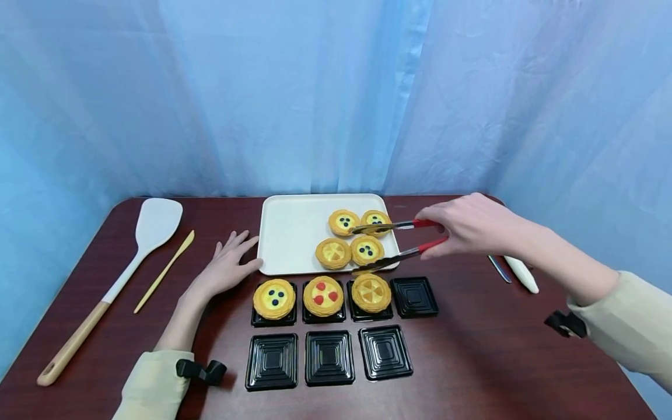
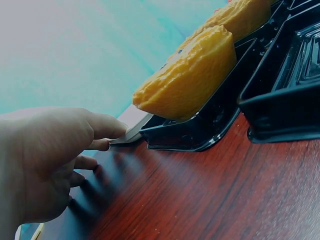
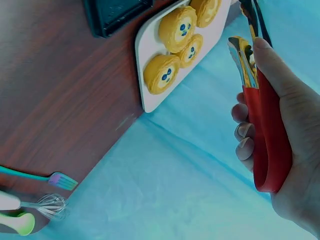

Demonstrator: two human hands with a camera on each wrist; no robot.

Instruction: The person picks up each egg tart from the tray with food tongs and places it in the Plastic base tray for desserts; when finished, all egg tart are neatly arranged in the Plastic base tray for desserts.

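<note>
Front trays: 3 empty black trays (image 1: 329, 357) in the near row, closest to cam, side by side on the dark wood table (image 1: 499, 350).
Back trays: 4 black trays in the row behind – first 3 from left each held a tart: blueberry tart (image 1: 273, 298), strawberry tart (image 1: 323, 295), plain yellow tart (image 1: 371, 291); 4th tray (image 1: 414, 296) empty.
White tray: cream rect. tray (image 1: 294, 233) just behind the black trays, w/ 4 tarts grouped at its right side.
R hand: right hand (image 1: 467, 226) gripped the red handles of the tongs (image 1: 391, 245), fingers and thumb curled round them. Tong arms apart, tips over the right part of the white tray – upper tip by the far-right tart (image 1: 375, 220), lower tip near the tray's front edge, just past the near-right tart (image 1: 367, 249). Nothing held between the tips.
L hand: left hand (image 1: 227, 268) lay flat on the table, fingers straight and spread, holding nothing; fingertips right at the white tray's left front corner. Left wrist cam showed them against that edge, beside the blueberry tart's tray.
Left side: white spatula w/ wood handle (image 1: 123, 274) and a thin yellow knife-like tool (image 1: 164, 271), both well apart from the L hand.
Right side: white-handled tool (image 1: 521, 273) and a thin metal one (image 1: 499, 269) behind the R forearm, partly hidden.
Backdrop: blue curtain (image 1: 315, 87).
</note>
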